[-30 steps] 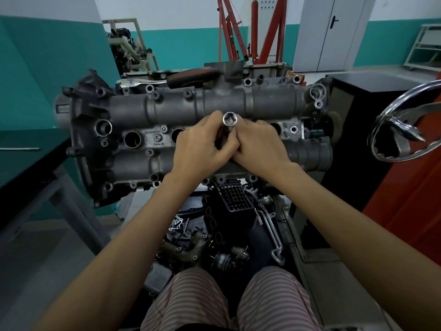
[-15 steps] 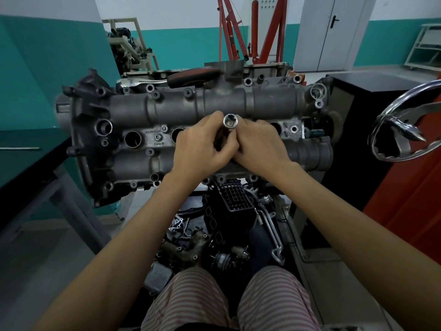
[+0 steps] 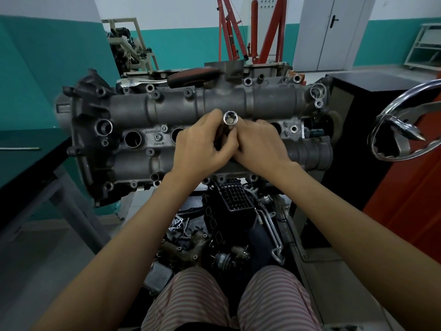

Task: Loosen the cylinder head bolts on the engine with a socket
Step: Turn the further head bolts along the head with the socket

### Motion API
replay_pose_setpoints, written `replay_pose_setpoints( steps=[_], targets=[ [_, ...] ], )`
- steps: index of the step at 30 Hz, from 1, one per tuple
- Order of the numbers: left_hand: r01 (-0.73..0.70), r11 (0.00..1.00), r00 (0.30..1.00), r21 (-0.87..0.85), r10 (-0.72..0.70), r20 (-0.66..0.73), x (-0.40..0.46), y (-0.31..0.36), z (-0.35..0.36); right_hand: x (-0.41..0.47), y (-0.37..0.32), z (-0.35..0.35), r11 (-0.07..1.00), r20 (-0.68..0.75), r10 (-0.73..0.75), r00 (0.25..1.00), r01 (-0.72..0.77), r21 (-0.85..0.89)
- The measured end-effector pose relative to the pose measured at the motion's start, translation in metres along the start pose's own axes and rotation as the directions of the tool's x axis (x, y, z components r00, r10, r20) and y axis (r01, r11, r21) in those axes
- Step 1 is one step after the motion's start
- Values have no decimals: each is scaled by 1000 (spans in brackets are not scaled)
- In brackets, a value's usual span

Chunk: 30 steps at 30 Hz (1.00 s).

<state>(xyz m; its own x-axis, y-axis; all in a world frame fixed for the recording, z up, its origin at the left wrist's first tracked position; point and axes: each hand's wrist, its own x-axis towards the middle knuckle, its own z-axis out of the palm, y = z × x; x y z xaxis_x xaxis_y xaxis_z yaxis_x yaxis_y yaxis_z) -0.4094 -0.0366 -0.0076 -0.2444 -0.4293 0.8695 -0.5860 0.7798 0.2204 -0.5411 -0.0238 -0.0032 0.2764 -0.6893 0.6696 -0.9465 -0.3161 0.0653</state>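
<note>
A grey cast engine cylinder head (image 3: 133,108) lies across the view on a stand, with round plug holes and small bolts along its face. At its middle a long chrome socket (image 3: 230,118) stands up, its open hex end facing me. My left hand (image 3: 202,149) and my right hand (image 3: 260,146) are both wrapped around the socket's shaft, fingers touching each other. The lower end of the socket and whatever it sits on are hidden under my hands.
A ratchet with a red-black handle (image 3: 193,75) lies on the far edge of the head. A chrome hand wheel (image 3: 403,130) sticks in at the right. Loose engine parts (image 3: 226,223) lie below, a dark bench (image 3: 28,173) stands left, a red hoist (image 3: 250,29) behind.
Almost nothing: both hands stay clasped on the socket, which has shifted only slightly.
</note>
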Motion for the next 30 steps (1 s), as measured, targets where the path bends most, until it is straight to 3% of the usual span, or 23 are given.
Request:
replay_pose_setpoints(
  steps=[5,9,21,30],
  targets=[
    [33,999,999,9,-33,-28,1,1,2,0,-2,-1,998,-31,21,999,-20,52],
    [-43,999,995,-18,41,-95,0,-5,3,1,-1,0,1000,2,7,1000,-7,-22],
    [3,1000,997,2,-3,-74,1,0,2,0,-2,0,996,-61,43,997,-38,75],
    [-7,1000,998,19,9,-66,2,1,-1,-1,1,1,1000,-17,-20,1000,20,-1]
  ],
)
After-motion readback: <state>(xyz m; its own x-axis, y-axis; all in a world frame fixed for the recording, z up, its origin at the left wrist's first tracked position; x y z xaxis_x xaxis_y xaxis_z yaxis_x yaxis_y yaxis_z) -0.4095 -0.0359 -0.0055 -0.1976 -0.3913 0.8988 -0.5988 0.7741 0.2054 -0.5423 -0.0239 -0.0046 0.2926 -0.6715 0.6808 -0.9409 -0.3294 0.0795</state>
